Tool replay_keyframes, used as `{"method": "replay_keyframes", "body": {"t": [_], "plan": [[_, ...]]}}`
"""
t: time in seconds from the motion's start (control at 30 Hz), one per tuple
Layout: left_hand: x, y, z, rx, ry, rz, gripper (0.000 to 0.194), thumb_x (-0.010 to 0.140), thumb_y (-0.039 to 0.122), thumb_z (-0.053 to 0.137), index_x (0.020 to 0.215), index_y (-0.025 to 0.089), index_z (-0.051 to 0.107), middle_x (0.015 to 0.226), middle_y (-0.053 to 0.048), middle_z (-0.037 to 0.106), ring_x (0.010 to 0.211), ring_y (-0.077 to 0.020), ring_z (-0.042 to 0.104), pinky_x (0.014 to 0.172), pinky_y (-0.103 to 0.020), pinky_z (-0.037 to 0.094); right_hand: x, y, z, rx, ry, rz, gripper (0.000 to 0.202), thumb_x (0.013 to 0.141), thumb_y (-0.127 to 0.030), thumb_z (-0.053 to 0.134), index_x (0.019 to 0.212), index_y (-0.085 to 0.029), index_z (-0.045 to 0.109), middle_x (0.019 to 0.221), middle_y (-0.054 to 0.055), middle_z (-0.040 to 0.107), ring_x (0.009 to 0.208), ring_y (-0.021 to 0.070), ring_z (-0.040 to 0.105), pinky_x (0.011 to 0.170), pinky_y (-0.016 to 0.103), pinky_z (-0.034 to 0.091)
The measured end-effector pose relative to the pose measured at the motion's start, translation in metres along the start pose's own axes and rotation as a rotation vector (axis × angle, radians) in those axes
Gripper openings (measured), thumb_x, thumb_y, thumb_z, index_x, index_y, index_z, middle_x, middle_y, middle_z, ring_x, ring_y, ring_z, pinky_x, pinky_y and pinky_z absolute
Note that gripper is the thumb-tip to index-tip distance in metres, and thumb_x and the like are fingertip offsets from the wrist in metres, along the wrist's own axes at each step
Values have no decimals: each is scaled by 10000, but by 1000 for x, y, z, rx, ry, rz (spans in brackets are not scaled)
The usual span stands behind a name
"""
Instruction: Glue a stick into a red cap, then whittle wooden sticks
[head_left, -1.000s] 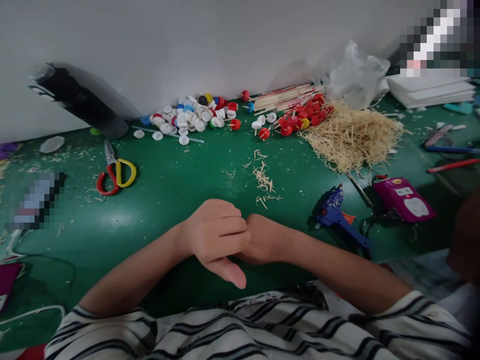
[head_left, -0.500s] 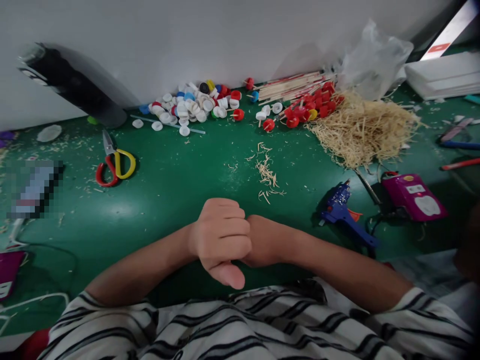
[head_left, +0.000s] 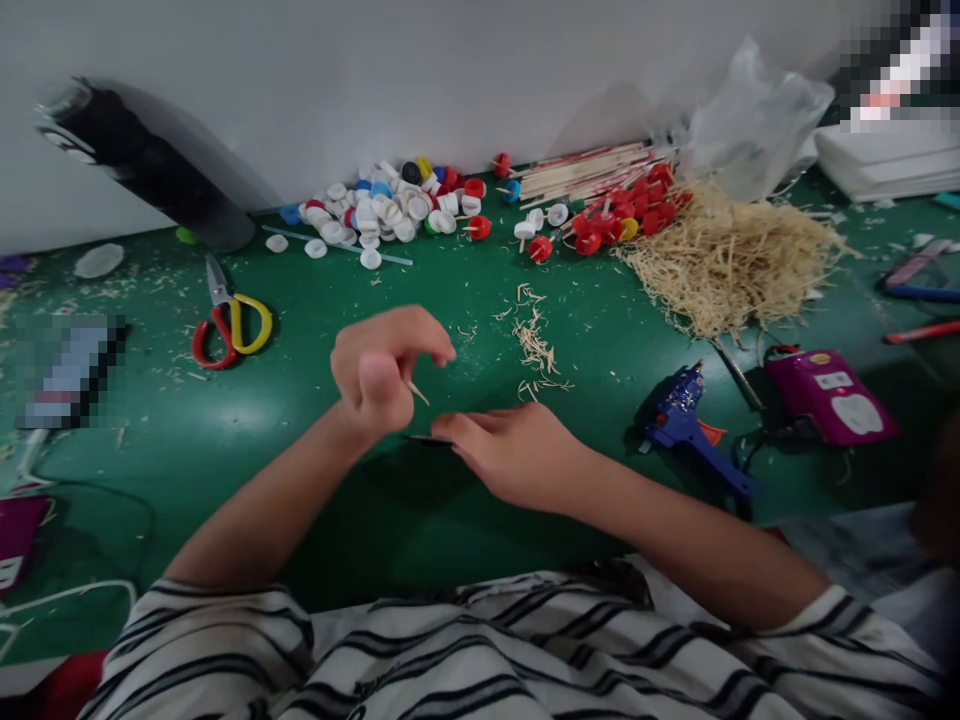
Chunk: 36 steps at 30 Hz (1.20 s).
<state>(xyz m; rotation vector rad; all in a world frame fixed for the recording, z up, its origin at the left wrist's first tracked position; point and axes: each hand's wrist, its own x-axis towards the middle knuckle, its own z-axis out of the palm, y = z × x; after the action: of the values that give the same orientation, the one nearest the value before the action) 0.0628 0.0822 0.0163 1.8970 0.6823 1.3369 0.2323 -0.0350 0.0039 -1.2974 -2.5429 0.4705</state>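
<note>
Curled above the green table is my left hand, its index finger hooked outward. From its grip pokes the short tip of a thin wooden stick; the rest is hidden in the palm. My right hand is just to the right and lower, with its fingers pinched together. Between those fingertips a thin, dark, flat piece like a blade sticks out to the left. The two hands are apart. Pale wood shavings lie on the table beyond them.
Scissors lie at left. Bottle caps, wooden sticks and red caps on sticks lie along the wall, beside wood fibre. A blue glue gun and a purple box are at right; a black bottle leans back left.
My hands were together, the left covering the right fingers. They have separated: my left hand has moved left and up and turned, bringing the stick tip and dark piece into view.
</note>
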Motion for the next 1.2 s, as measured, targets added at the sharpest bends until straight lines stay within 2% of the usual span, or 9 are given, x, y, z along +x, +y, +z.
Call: {"method": "replay_keyframes", "body": {"t": [0.07,0.13,0.33,0.4,0.5,0.7,0.9,1.07,1.2], "plan": [[8,-22,0,-96,71,35,847,1060,792,241,722,214,760,602,-37,593,451,-90,371,464,-320,203,1,4,-1,-39,-7,40,369,1074,-182,432,1402,-278,572,1058,10,799,800,155,681,579,338,199],[12,-44,3,-138,65,12,835,1062,785,289,702,203,767,544,-19,496,473,-89,411,483,-307,263,2,6,-2,-67,-32,60,371,1067,-173,442,1387,-271,601,1050,20,799,781,157,672,579,351,179],[17,-81,2,-86,-4,-211,901,1044,808,176,803,205,799,604,-44,552,517,-116,416,533,-312,315,3,9,-3,-76,-84,75,332,1091,-198,421,1313,-239,664,1001,32,787,831,172,689,587,355,175],[24,-80,-10,1,-71,-269,834,1061,774,244,843,196,803,700,-66,638,556,-121,465,555,-294,359,4,10,-2,-72,-96,113,303,1102,-222,431,1280,-233,675,1016,36,790,853,177,699,596,353,193],[33,-73,-43,288,-359,-350,601,1021,703,513,959,191,820,920,-103,743,729,-160,612,645,-273,452,4,11,-3,-72,-140,172,252,1104,-262,472,1232,-226,686,1049,49,796,884,186,711,608,353,212],[31,-64,-94,660,-755,-304,422,795,470,848,1187,314,855,1289,-117,686,977,-243,688,858,-337,528,5,9,-7,-51,-223,193,207,1091,-273,499,1176,-213,677,989,48,793,852,190,702,602,349,189],[31,-75,-88,631,-826,-174,209,907,386,706,1004,285,861,1282,-97,727,1107,-267,692,987,-374,510,4,11,-5,-42,-176,246,297,1098,-254,402,1256,-200,647,967,56,790,749,187,657,588,338,190],[33,-69,-87,603,-838,-157,183,912,369,679,914,257,823,1075,-68,791,899,-205,700,766,-280,463,4,19,-3,-29,-68,346,473,1097,-269,369,1542,-285,528,1161,38,810,705,177,655,566,329,207],[38,-45,-86,624,-804,-245,167,893,374,699,907,265,825,760,-1,767,624,-149,623,592,-254,363,6,25,-3,-21,-7,432,488,1103,-281,354,1552,-271,544,1199,54,814,857,203,729,590,320,295]]}}
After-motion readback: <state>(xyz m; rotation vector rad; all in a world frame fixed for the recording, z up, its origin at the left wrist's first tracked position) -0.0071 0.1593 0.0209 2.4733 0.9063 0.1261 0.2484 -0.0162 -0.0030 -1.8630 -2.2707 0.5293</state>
